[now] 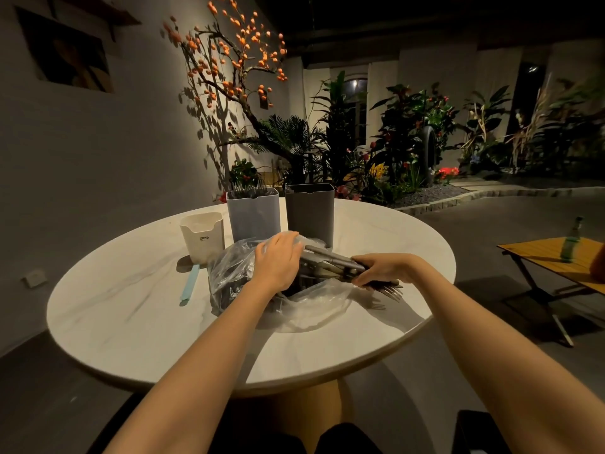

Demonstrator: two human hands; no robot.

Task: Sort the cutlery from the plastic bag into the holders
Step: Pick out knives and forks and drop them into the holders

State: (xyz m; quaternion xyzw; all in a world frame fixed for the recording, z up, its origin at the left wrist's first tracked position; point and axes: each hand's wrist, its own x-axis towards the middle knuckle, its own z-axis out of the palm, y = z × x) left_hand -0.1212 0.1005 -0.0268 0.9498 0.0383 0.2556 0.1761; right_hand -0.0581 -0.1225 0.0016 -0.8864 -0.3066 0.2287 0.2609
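A clear, crinkled plastic bag [294,306] lay in the middle of the round white table [131,322], dark metal cutlery showing through it. The right hand [381,268] gripped a bundle of forks [340,267] just right of the bag, tines poking out past the fingers. The left hand [278,262] rested on top of the bag, fingers loosely curved over the fork handles. Behind the bag stood three holders: cream [202,237], light grey [253,213] and dark grey [310,213].

Round white table [131,322], three holders [254,214], plastic bag [314,306], blue strip [190,285]
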